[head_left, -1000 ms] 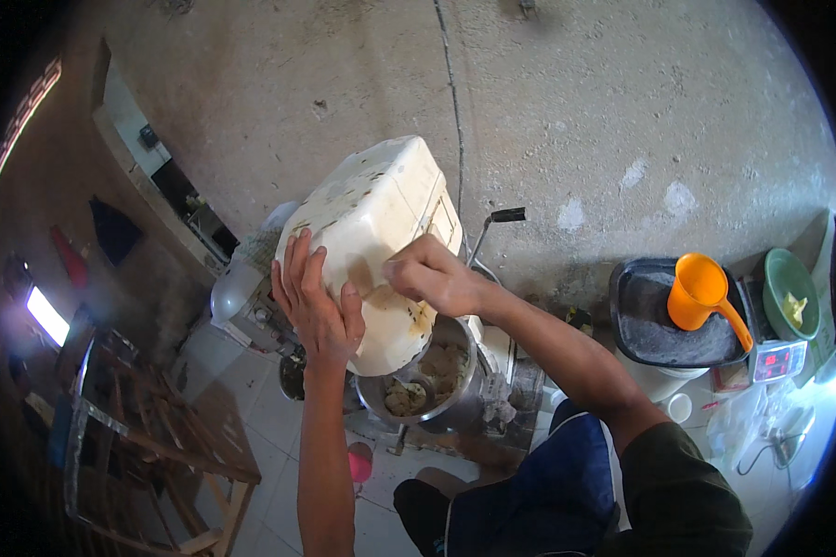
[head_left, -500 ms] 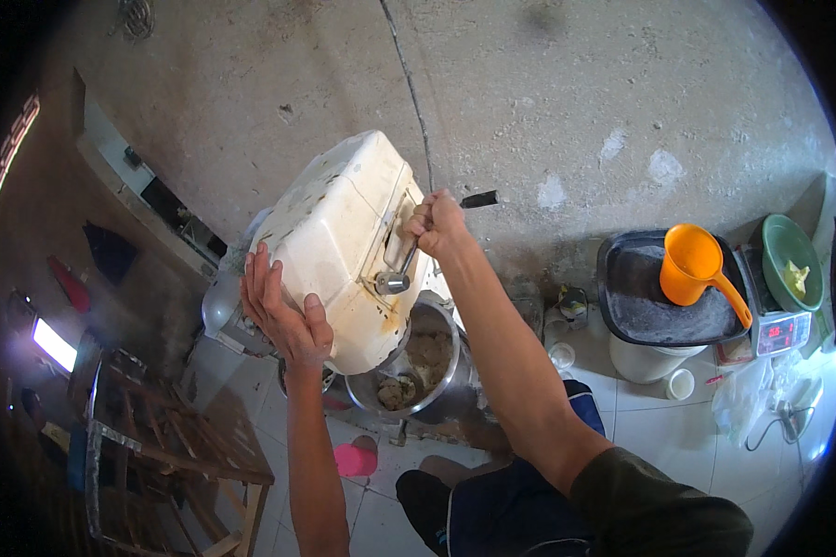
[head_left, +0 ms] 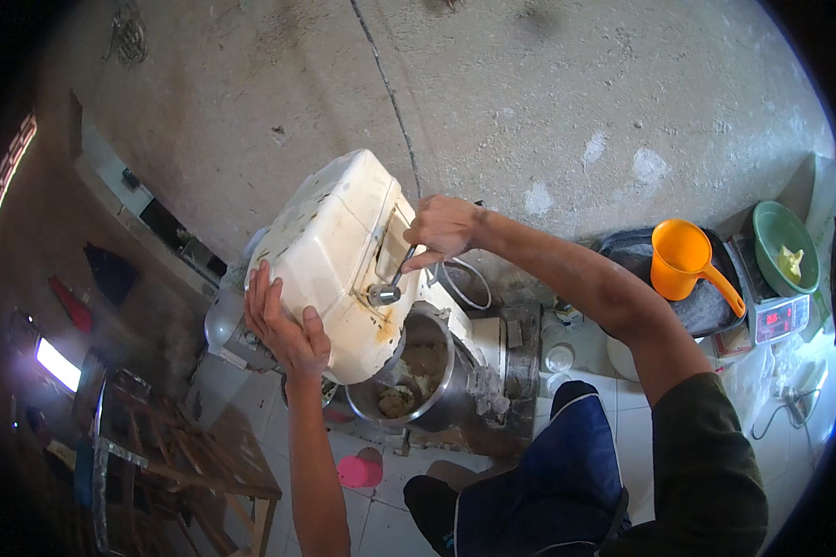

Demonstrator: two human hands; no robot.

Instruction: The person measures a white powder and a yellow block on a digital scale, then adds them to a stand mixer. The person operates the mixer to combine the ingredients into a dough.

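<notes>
A cream-coloured stand mixer (head_left: 330,251) with chipped, rust-stained paint stands in the middle, close to the wall. Against the left side of its head my left hand (head_left: 288,327) rests flat, thumb apart from the fingers. My right hand (head_left: 444,232) is closed round a metal lever (head_left: 403,269) on the mixer's right side; a metal knob (head_left: 384,294) sits at the lever's lower end. Beneath the head is a steel mixing bowl (head_left: 444,376) holding pale, lumpy dough (head_left: 424,360). The mixer head covers the bowl's far left part.
To the right are a black tray (head_left: 706,318), an orange dipper (head_left: 683,255), a green bowl (head_left: 773,223) with something pale yellow inside, and a digital scale (head_left: 780,318). A wooden rack (head_left: 209,478) stands lower left. A pink cup (head_left: 359,471) is on the tiled floor.
My right elbow has swung out and up to the right, and the wrist has turned over the lever. My left hand keeps its place on the mixer. The view has shifted slightly.
</notes>
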